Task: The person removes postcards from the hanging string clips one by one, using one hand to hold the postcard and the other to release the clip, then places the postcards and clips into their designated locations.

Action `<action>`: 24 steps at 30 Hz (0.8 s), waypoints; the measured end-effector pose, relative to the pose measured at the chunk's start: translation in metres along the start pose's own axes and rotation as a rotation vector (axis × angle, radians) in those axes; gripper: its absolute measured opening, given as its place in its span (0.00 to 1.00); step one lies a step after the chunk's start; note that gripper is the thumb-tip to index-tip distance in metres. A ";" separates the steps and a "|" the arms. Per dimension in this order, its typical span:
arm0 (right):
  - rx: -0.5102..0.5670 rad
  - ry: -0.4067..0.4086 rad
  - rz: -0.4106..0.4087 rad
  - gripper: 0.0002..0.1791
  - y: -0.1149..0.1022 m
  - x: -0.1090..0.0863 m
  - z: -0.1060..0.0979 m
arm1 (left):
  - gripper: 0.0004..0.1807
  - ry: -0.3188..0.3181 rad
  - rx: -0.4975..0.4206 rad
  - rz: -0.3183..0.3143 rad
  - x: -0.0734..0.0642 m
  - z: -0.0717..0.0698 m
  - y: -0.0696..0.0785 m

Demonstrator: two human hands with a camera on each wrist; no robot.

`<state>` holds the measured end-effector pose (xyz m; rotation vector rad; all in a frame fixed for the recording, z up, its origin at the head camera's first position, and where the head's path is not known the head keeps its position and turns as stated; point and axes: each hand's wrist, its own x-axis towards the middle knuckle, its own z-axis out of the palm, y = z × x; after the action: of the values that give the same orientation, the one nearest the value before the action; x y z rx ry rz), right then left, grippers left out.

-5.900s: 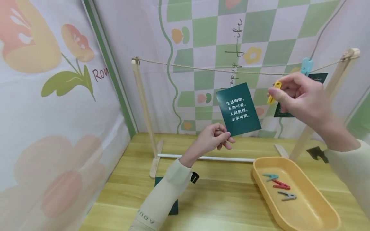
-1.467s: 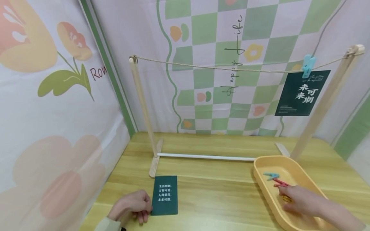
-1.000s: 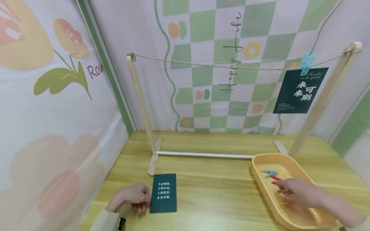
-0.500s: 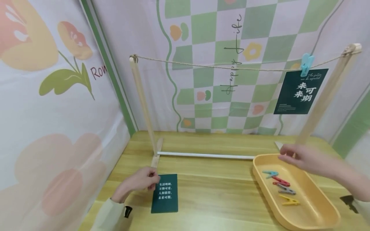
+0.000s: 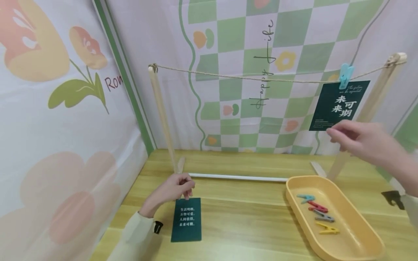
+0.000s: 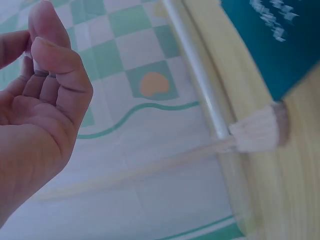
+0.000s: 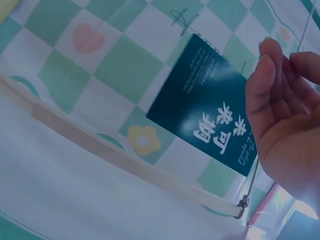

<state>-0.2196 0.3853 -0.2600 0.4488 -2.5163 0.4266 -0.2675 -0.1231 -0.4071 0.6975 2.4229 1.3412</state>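
My left hand [image 5: 171, 190] hovers at the far edge of a dark green card [image 5: 187, 233] lying on the table; its fingers curl loosely around nothing. In the left wrist view the palm of that hand [image 6: 50, 100] shows no object. My right hand [image 5: 372, 143] is raised in front of a second green card [image 5: 326, 105], which hangs from the string under a light blue clothespin [image 5: 345, 76]. The right wrist view shows this hand [image 7: 285, 115] relaxed and holding nothing, overlapping the hanging card [image 7: 200, 90]; whether they touch, I cannot tell.
A string [image 5: 235, 77] runs between two wooden posts, joined low down by a white rod [image 5: 238, 177]. At the right stands a yellow tray [image 5: 351, 237] with blue [image 5: 306, 198], red [image 5: 318, 207], grey [image 5: 324, 217] and yellow clothespins [image 5: 328, 229]. A patterned cloth hangs behind.
Earlier my left hand held up a card and my right a yellow clothespin; that clothespin is in the tray now. Lately my right hand rose from the tray; my left moved off the card's side.
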 end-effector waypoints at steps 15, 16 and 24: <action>0.261 0.393 0.183 0.05 -0.017 0.056 -0.043 | 0.15 -0.034 -0.039 0.098 0.041 0.016 0.036; 0.252 0.389 0.232 0.05 -0.017 0.059 -0.046 | 0.15 -0.034 -0.044 0.109 0.044 0.018 0.039; 0.206 0.290 0.328 0.18 -0.012 0.082 -0.064 | 0.15 -0.019 -0.111 0.143 0.064 0.035 0.063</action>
<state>-0.2505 0.3809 -0.1602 0.0391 -2.2713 0.8196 -0.2879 -0.0360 -0.3730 0.8632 2.3011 1.5037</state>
